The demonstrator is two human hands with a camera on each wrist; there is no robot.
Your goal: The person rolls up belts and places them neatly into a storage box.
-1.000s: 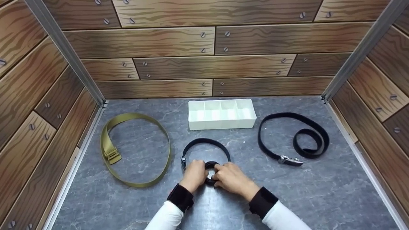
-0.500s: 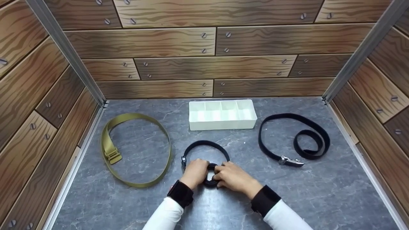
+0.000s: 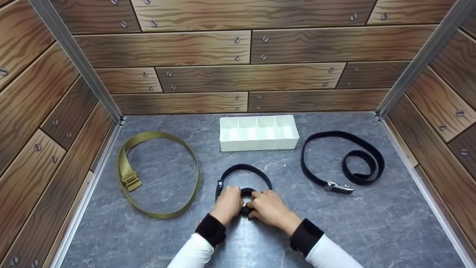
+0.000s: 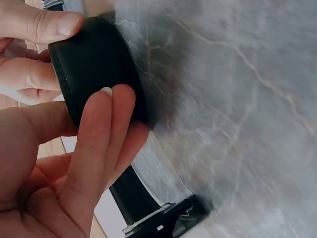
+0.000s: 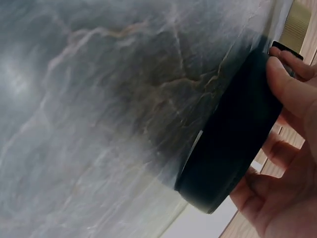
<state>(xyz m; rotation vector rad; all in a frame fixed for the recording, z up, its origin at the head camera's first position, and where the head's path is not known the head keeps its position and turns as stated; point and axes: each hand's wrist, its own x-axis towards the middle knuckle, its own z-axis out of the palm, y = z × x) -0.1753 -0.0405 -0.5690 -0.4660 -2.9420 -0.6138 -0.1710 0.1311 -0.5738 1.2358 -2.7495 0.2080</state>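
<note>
A black belt (image 3: 245,167) stands on edge at the front middle, partly rolled into a small coil (image 5: 237,129) with the rest curving behind in an open loop. My left hand (image 3: 228,204) grips the coil's left side; in the left wrist view its fingers (image 4: 96,134) lie along the outer face. My right hand (image 3: 270,208) holds the coil's right side between thumb and fingers. Its thumb (image 4: 59,26) also shows at the coil's edge in the left wrist view. The belt's metal buckle (image 3: 220,183) is on the loop's left, just beyond my left hand.
A white tray (image 3: 259,145) with several compartments stands behind the belt. On the left, an olive webbing belt (image 3: 195,156) lies looped. Another black belt (image 3: 303,160) with a silver buckle lies on the right, one end curled. Wood-patterned walls (image 3: 200,104) enclose the grey marbled surface.
The belt's open loop and buckle have shifted slightly right. Its coil looked more oval half a second ago and is rounder now. Both hands keep their grip, with small movements.
</note>
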